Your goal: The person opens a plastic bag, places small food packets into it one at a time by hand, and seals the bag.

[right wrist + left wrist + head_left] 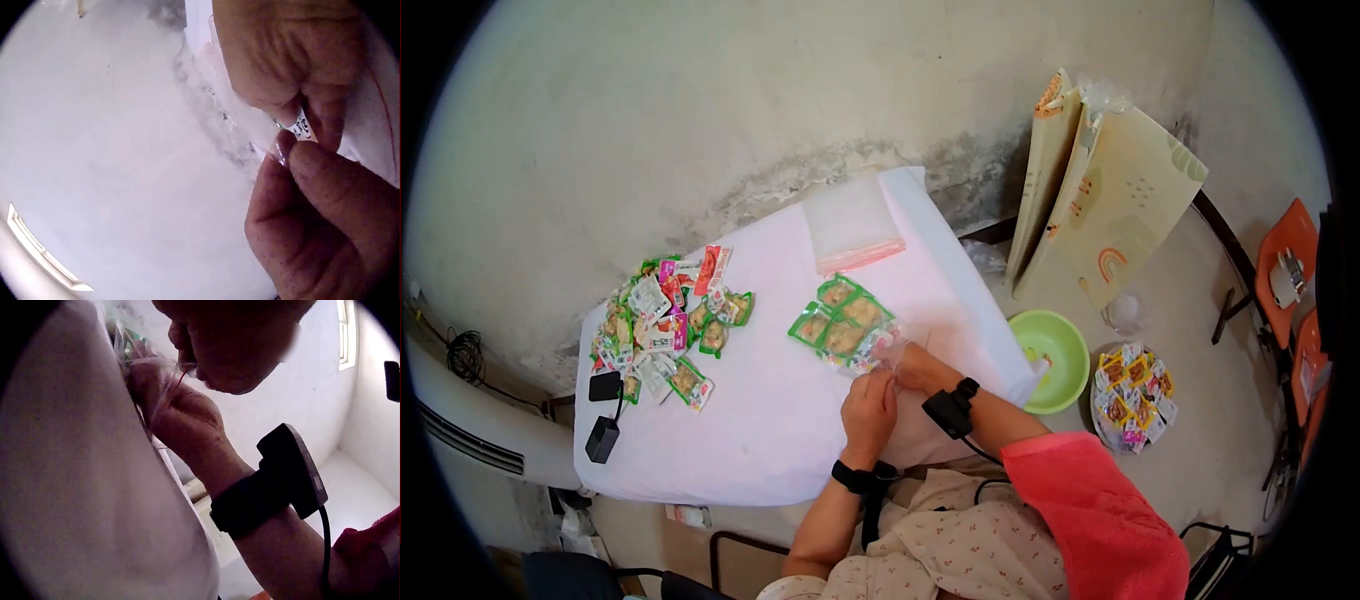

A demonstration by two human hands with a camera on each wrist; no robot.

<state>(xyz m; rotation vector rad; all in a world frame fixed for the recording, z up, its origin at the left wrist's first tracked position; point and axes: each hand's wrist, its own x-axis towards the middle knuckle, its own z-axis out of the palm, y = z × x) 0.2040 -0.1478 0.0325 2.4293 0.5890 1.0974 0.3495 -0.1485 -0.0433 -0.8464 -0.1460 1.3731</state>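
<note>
A clear bag with green-edged food packets (840,315) lies on the white-covered table in the head view. At its near end, my left hand (868,410) and my right hand (915,368) meet, pinching the bag's edge. The left wrist view has my left hand (234,340) above my right hand (187,419), with clear film and a thin red line between them. In the right wrist view my right hand's thumb and forefinger (325,212) pinch clear film, against the fingers of my left hand (287,56); a small printed piece (302,128) shows between the hands.
A heap of mixed packets (665,315) is at the table's left, near black devices (603,440). Flat clear bags with red edges (850,225) lie at the back. On the floor at right stand a green basin (1065,350), a container of packets (1135,400) and folded mats (1125,210).
</note>
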